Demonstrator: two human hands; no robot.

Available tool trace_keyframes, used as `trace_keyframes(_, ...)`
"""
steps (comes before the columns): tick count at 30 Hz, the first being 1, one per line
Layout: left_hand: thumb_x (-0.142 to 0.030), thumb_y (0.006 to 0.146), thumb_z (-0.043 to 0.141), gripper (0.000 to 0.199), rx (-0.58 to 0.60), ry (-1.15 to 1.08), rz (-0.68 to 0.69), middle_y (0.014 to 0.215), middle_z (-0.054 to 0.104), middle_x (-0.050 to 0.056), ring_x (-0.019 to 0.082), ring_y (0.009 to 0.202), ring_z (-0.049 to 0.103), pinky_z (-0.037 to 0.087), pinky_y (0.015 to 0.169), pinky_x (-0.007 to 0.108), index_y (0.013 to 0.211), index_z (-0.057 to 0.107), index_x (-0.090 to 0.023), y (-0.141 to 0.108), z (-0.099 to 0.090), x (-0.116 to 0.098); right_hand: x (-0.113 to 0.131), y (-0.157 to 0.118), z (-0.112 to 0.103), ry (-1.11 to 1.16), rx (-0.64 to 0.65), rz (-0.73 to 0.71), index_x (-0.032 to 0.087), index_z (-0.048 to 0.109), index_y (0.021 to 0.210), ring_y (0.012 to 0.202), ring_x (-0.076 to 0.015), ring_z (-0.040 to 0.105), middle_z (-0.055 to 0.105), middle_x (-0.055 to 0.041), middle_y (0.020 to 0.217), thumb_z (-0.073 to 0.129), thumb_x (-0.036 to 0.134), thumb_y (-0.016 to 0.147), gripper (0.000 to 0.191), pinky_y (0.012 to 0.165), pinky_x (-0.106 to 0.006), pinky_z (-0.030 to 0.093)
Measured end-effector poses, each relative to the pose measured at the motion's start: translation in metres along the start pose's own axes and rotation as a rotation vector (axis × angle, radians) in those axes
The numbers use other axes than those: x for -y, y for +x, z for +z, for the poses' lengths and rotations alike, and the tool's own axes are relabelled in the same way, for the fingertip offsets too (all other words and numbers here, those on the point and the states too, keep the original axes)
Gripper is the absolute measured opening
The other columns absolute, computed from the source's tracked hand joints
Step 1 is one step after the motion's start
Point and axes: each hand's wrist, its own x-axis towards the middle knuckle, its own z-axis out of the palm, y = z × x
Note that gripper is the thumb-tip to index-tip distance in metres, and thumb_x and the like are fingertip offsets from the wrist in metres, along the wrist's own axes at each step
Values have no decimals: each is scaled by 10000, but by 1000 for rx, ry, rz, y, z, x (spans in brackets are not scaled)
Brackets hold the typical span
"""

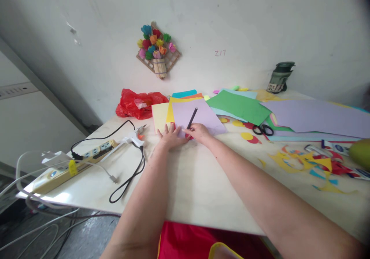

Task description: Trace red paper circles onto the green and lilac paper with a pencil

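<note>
My right hand (pixel 199 133) grips a dark pen (pixel 192 118), its tip end down by a small red piece of paper (pixel 188 136) on the lilac sheet (pixel 202 114). Fingers spread, my left hand (pixel 170 137) lies flat on the sheets just left of the pen. Under it and beside the lilac one are a yellow sheet (pixel 170 110) and a cream sheet (pixel 159 114). My hands partly cover the red piece, so its full outline is hidden.
Left are a glue gun (pixel 134 136), its black cord and a power strip (pixel 78 166). A red plastic bag (pixel 138 104) lies behind. Right are scissors (pixel 263 130), coloured sheets (pixel 312 116), yellow and red paper circles (pixel 248 137), and paper scraps (pixel 303 160). A green bottle (pixel 280 78) stands at the back.
</note>
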Motion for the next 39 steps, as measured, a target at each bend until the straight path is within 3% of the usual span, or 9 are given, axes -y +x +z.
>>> trace_keyframes(20, -732, 634, 261, 809, 27, -2, -2, 1421, -11, -13, 332, 1259, -66, -46, 905, 638, 1332, 138, -344, -1, -1, -1, 0, 2, 0, -25, 39, 47, 192, 651, 725, 616, -115, 592, 657, -20, 652, 518, 487, 694, 325, 537, -182, 397)
trace_keyframes(39, -750, 626, 274, 829, 35, -8, -22, 1418, -8, -18, 335, 1253, -73, -31, 928, 621, 1334, 148, -338, -3, -5, -3, -4, 5, 3, -8, -15, 78, 181, 653, 735, 588, -125, 595, 649, -30, 603, 517, 515, 686, 364, 522, -189, 409)
